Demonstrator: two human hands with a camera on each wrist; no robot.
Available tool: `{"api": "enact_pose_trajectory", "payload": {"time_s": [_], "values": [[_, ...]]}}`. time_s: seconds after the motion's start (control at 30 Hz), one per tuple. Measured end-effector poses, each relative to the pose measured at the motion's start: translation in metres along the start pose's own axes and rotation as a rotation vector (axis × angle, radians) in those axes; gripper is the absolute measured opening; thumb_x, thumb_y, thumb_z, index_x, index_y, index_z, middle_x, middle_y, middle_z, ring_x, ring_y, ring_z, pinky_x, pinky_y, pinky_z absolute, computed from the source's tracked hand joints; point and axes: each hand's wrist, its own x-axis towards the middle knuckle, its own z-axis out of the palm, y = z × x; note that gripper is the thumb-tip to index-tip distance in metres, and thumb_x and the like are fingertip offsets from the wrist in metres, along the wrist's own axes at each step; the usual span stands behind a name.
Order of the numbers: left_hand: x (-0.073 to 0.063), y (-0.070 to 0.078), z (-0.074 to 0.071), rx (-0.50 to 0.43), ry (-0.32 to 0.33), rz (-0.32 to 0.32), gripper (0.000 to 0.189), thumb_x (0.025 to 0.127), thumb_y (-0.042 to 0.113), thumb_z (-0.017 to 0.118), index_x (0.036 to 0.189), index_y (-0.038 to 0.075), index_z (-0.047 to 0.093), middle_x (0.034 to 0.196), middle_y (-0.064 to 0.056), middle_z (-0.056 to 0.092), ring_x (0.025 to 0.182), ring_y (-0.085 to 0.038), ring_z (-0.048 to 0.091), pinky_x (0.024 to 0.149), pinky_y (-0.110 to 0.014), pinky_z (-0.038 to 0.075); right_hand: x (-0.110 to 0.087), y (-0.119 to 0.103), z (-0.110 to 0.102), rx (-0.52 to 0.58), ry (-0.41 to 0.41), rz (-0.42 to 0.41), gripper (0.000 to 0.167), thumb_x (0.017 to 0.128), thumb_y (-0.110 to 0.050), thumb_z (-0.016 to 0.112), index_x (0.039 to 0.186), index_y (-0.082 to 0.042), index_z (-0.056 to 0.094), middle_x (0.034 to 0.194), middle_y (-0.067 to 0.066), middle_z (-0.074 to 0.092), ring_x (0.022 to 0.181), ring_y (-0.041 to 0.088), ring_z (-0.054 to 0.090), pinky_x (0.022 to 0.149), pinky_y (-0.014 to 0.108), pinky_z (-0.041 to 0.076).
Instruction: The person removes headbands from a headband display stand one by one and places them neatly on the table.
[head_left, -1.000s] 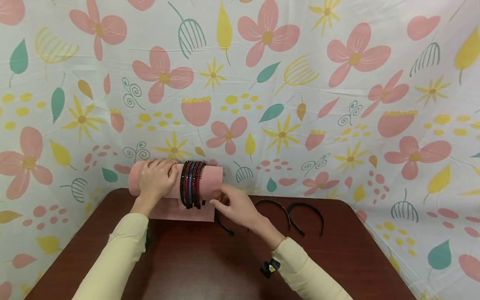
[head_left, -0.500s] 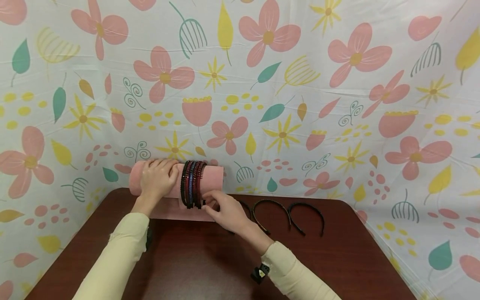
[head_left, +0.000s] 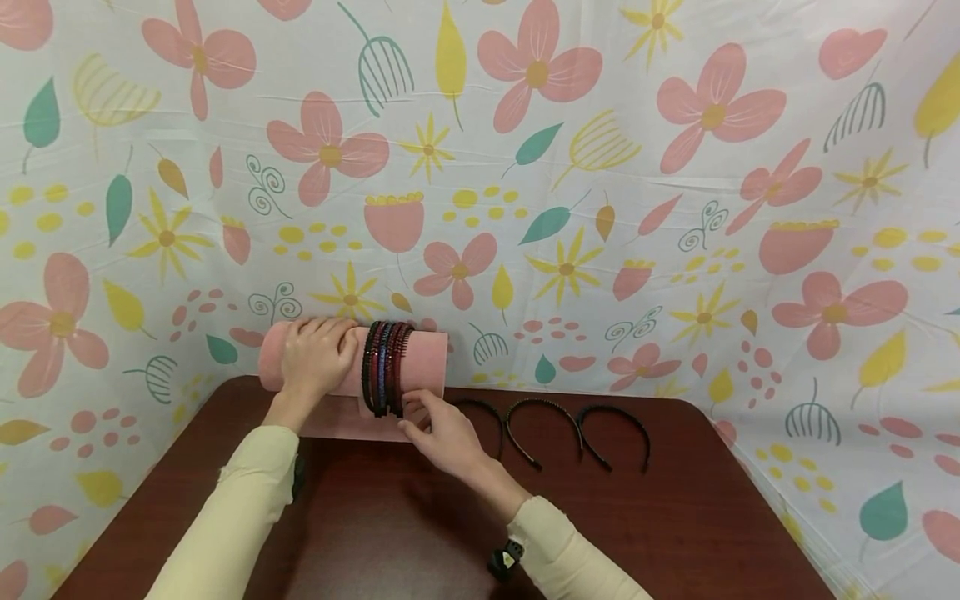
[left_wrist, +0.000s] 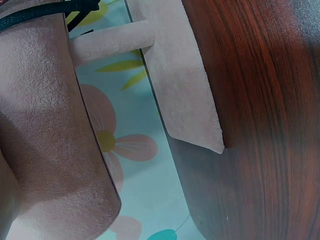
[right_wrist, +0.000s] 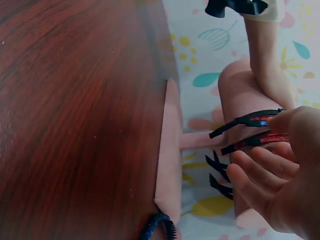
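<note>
Gripping with left hand (head_left: 318, 354), fingers curled over the top of a pink fuzzy-fabric roll (head_left: 425, 358); below left palm, a flat pink fabric-covered base (head_left: 337, 428); just left of and slightly above right fingertips, looped round the roll, a bunch of narrow glittery black, blue and red headbands (head_left: 384, 367); right hand (head_left: 446, 433) bent loosely at their lower ends; cannot tell whether pinching one or merely touching. Key relation: right hand nearer to those ends, left thumb just beside the bunch's other side; roll's long axis sideways, from under left palm to above right fingertips; headbands crosswise to it, tips down toward the base. Right of right fingers, on glossy red-brown wooden table (head_left: 360, 517), three loose thin dark headbands (head_left: 538, 401) in a row.
</note>
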Motion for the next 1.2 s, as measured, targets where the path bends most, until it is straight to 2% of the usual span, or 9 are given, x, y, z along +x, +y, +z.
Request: {"api": "enact_pose_trajectory", "payload": {"time_s": [0.27,0.53,0.73,0.87,1.2], "values": [[0.000,0.002,-0.002,0.000,-0.001,0.000,0.037,0.097,0.033,0.045,0.107,0.013,0.076,0.110,-0.005,0.075,0.105,-0.030,0.068,0.100,-0.051,0.044,0.002,-0.003,0.012,0.031,0.068,0.024,0.037,0.096,-0.030,0.064,0.130,-0.019,0.059,0.114,0.000,0.070,0.083,0.006,0.065,0.071,0.022,0.053],[0.001,0.003,-0.001,0.001,0.005,0.009,0.038,0.097,0.034,0.045,0.106,0.013,0.076,0.110,-0.005,0.076,0.105,-0.029,0.068,0.100,-0.051,0.045,0.006,-0.001,0.022,0.031,0.125,0.076,0.028,0.094,-0.027,0.066,0.120,-0.017,0.066,0.102,-0.003,0.072,0.081,0.003,0.066,0.069,0.021,0.053],[0.000,0.006,-0.001,-0.009,0.017,0.016,0.037,0.097,0.033,0.046,0.105,0.013,0.076,0.108,-0.005,0.076,0.104,-0.030,0.068,0.099,-0.052,0.045,0.004,0.003,0.023,0.044,0.190,0.037,0.018,0.095,-0.023,0.066,0.111,-0.015,0.070,0.095,-0.003,0.072,0.079,0.005,0.066,0.066,0.019,0.052],[0.000,0.005,0.000,-0.008,0.028,0.020,0.037,0.097,0.032,0.046,0.104,0.013,0.077,0.108,-0.005,0.076,0.103,-0.029,0.068,0.099,-0.051,0.045,0.002,0.007,0.021,0.061,0.218,0.018,0.017,0.095,-0.022,0.066,0.109,-0.014,0.070,0.095,-0.001,0.072,0.078,0.006,0.066,0.063,0.017,0.051],[-0.001,0.003,-0.003,-0.003,-0.013,-0.016,0.038,0.098,0.034,0.045,0.108,0.014,0.076,0.111,-0.004,0.075,0.106,-0.029,0.067,0.102,-0.049,0.042,-0.001,0.015,0.012,0.048,0.253,0.010,0.016,0.094,-0.018,0.068,0.109,-0.013,0.072,0.093,-0.001,0.072,0.075,0.007,0.063,0.061,0.018,0.049]]}}
